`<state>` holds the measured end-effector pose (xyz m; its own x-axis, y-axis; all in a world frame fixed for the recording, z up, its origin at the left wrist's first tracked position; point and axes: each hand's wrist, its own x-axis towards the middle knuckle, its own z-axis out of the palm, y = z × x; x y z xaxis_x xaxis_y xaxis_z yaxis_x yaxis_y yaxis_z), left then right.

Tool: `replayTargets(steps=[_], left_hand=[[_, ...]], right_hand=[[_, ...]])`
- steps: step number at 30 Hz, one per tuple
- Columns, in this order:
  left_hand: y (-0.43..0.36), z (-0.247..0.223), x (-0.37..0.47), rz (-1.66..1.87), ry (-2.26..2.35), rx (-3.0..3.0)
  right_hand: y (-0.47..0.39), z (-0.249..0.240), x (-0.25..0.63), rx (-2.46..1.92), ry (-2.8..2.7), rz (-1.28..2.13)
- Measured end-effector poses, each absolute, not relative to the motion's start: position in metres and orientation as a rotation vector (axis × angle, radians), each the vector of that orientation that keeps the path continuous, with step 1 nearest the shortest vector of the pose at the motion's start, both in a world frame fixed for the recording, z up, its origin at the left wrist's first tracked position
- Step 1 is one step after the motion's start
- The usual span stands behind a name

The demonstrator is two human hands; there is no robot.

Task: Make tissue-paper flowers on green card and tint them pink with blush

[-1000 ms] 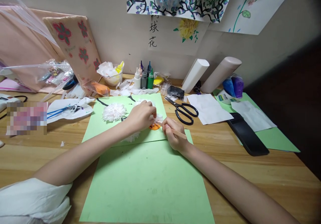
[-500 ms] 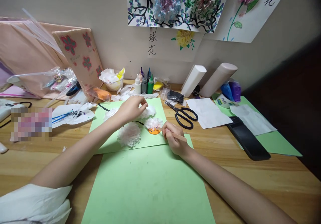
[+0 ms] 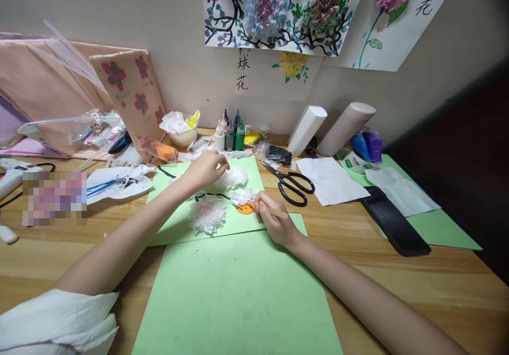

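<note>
On a light green sheet (image 3: 175,233) lie several fluffy white paper flowers, the nearest (image 3: 207,215) at its lower middle. A smaller white flower (image 3: 243,196) sits just above an orange piece (image 3: 245,209) with dark marks. My right hand (image 3: 275,218) is closed on a thin wooden stick (image 3: 281,214), its tip end by the orange piece. My left hand (image 3: 210,168) hovers over the upper flowers, fingers curled, beside a white flower (image 3: 234,177); what its fingertips hold, if anything, is too small to tell. Dark strips lie between the flowers.
Black-handled scissors (image 3: 292,183), white paper (image 3: 330,180) and a black phone (image 3: 395,220) lie to the right. Paint bottles (image 3: 239,136) and a bowl (image 3: 181,132) stand behind. At the left are a glue gun (image 3: 18,175) and crumpled paper (image 3: 131,183). Another green sheet (image 3: 238,291) is in front.
My left hand has moved slightly left, showing more of the upper white flower and the dark strip. My right hand has shifted a little and its stick is tilted differently.
</note>
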<state>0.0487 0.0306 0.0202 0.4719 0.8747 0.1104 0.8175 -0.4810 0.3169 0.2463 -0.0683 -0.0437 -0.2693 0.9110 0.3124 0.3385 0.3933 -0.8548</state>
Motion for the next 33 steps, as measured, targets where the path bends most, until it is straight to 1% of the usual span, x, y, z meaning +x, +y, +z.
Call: replayTargets(steps=[8, 16, 25, 29, 33], left_hand=[[0.018, 0.023, 0.053, 0.382, 1.195, 2.733], [0.021, 0.011, 0.064, 0.394, 1.166, 2.938], [0.019, 0.025, 0.058, 0.787, 1.246, 2.517], [0.018, 0.028, 0.058, 0.83, 1.308, 2.376], [0.022, 0.024, 0.06, 0.826, 1.301, 2.162]], right_hand=[[-0.074, -0.05, 0.251, -1.05, -1.687, 0.654], [-0.075, -0.051, 0.251, -1.071, -1.616, 0.604], [-0.072, -0.055, 0.261, -1.05, -1.514, 0.634], [-0.07, -0.056, 0.265, -1.034, -1.472, 0.733], [-0.072, -0.052, 0.261, -1.036, -1.477, 0.634]])
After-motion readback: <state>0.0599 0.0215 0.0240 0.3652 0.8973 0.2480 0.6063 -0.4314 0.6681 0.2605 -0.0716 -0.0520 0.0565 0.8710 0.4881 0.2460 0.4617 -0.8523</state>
